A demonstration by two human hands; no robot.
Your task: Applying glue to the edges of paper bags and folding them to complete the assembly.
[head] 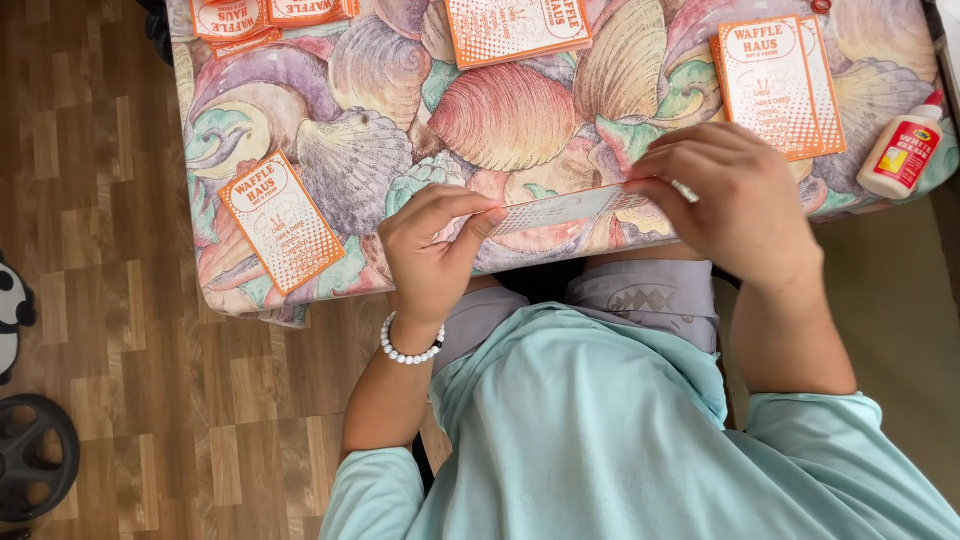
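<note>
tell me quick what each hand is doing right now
Left hand: pinching one end of a flat paper strip.
Right hand: pinching the strip's other end.

A thin orange-and-white printed card (560, 210), seen nearly edge-on, stretches flat across the middle of the frame, pinched at each end, above the tabletop's (500, 120) near edge.

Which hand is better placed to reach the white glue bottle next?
Probably the right hand: it pinches the pale paper strip at the end nearer the white glue bottle. The left hand holds the far end.
</note>
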